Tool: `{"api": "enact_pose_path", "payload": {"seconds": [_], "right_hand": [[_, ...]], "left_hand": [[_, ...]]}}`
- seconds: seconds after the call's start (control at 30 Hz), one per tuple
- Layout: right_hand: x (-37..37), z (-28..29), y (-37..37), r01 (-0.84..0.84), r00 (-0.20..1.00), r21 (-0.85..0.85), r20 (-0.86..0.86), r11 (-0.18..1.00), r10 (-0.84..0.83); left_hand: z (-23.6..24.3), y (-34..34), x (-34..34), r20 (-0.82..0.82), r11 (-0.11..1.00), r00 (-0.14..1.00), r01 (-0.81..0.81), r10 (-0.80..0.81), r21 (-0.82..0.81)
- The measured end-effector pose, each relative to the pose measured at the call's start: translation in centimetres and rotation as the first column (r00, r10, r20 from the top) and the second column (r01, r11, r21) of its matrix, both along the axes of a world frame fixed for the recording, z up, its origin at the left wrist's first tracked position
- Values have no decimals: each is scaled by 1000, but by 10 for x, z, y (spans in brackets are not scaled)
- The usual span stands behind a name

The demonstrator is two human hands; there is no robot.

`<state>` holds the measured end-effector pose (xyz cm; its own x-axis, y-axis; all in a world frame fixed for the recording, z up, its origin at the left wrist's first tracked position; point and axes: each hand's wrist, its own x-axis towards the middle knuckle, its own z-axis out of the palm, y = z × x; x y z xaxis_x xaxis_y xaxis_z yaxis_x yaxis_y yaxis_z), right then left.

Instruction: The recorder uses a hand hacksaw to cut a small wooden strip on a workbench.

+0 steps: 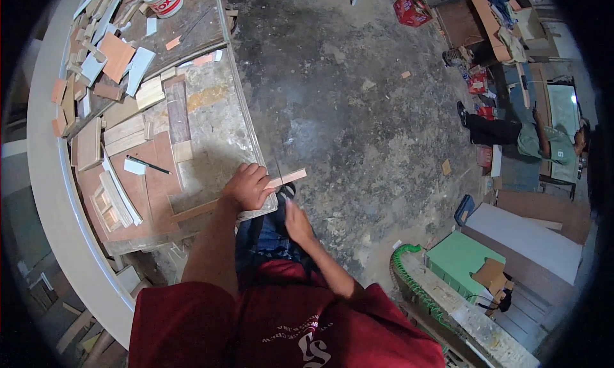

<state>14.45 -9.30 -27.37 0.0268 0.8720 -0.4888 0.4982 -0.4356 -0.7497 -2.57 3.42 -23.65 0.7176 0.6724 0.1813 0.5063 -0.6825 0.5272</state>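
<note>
My left hand presses a narrow wooden strip down on the corner of the workbench, fingers closed round it. One end of the strip sticks out past the bench edge; the rest runs back to the left under my wrist. Just below that jutting end is my right hand, off the bench, fingers curled and slightly blurred. A thin dark line rises by the strip in front of it, too fine to identify. Whatever the right hand grips is hidden. On the bench to the left lies a dark pencil across a small white piece.
Offcuts heap up at the bench's far left, near a white bucket. A small wooden frame lies closer. To the right are a green box, a coiled green hose and another person farther off.
</note>
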Motion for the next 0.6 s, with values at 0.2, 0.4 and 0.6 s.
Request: {"api": "enact_pose_path", "payload": {"seconds": [0.2,0.4,0.6], "right_hand": [[14,-12,-52,-25,998,-36,61,999,27],[-5,4,6,55,998,-83,-3,995,-55],[34,-12,-81,-120,987,67,113,991,112]], "left_hand": [[4,2,-1,25,1000,1000,0,1,-19],[-3,1,-1,-15,1000,1000,-9,9,-7],[-1,1,1,-8,1000,1000,-23,23,-4]]}}
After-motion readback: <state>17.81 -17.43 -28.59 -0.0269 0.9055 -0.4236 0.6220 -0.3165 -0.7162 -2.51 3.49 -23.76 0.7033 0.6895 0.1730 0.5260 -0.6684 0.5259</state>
